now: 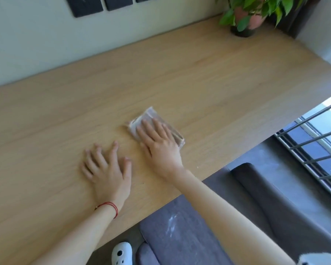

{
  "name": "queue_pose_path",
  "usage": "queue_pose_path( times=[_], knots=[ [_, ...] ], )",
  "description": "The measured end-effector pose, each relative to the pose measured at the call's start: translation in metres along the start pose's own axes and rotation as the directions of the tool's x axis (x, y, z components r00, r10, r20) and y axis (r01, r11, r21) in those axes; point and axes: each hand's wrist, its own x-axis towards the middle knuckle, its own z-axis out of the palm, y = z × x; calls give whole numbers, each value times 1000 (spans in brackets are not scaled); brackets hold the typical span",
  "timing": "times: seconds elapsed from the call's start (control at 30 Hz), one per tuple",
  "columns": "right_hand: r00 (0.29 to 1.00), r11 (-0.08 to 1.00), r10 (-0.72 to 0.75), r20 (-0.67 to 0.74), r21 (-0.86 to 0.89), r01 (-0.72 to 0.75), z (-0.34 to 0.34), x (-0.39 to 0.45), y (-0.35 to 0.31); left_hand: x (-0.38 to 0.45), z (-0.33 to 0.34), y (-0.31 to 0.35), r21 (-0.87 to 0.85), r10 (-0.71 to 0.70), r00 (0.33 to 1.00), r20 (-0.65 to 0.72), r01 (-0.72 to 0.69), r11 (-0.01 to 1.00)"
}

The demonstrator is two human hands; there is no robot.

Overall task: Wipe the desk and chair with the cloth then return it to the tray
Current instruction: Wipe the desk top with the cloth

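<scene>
Right hand (157, 142) presses the folded pale grey-brown cloth (155, 127) flat on the light wooden table (199, 83), fingers (147, 129) spread, not gripping; left hand (107, 169) rests open beside. Judged mid-wipe: the grey upholstered chair (180, 230), smudged white, looks untouched; no tray visible.

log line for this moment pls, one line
phase: wiping desk | right hand flat on cloth | left hand flat on desk, empty | chair not yet wiped | tray not in view

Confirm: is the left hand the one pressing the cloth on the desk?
No, the right hand lies flat on the folded cloth, while the left hand rests spread on the bare desk.
</scene>
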Motion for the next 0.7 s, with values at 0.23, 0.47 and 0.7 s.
queue_pose_path(
  times=[0.23, 0.47, 0.7],
  knots=[
    [995, 983, 86, -51, -157, -93, -59, -42, 123, 3, -3, -1, 11, 13, 999, 32, -14, 1000],
    [865, 861, 483, -137, -103, -498, -53, 96, 115, 4, -4, 0, 29, 11, 998, 63, -12, 1000],
    [989, 989, -143, 40, -19, 144, 21, 43, -36, 1, -4, 0, 13, 17, 999, 38, -18, 1000]
  ],
)
